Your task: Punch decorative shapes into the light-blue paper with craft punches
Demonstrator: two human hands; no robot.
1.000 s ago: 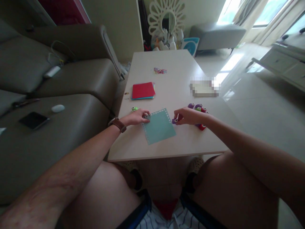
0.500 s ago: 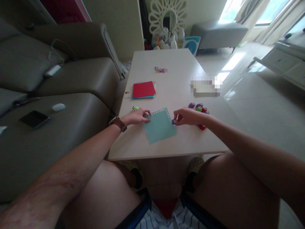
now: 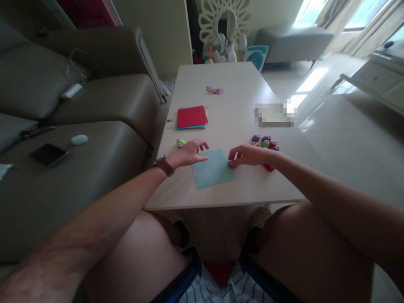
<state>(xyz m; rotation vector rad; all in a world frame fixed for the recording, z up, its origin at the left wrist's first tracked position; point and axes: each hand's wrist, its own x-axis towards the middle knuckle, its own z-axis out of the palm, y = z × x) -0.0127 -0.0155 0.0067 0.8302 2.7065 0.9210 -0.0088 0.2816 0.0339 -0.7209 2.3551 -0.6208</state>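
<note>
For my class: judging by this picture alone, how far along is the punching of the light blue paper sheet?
Done: a row of punched holes shows along the left edge of the light blue sheet; the other edges are too blurred to judge. In hand: the left hand rests on the sheet's far left corner, while the right hand presses a small purple punch at its right edge. Left: several more punches lie unused, and the red paper stack looks untouched.

Light blue paper sheet [image 3: 213, 169] flat on table, small purple punch [image 3: 231, 164] at its right edge

Light-blue paper sheet [image 3: 213, 170], red paper stack [image 3: 191, 116], purple punch [image 3: 231, 164], pale table [image 3: 227, 97].
</note>
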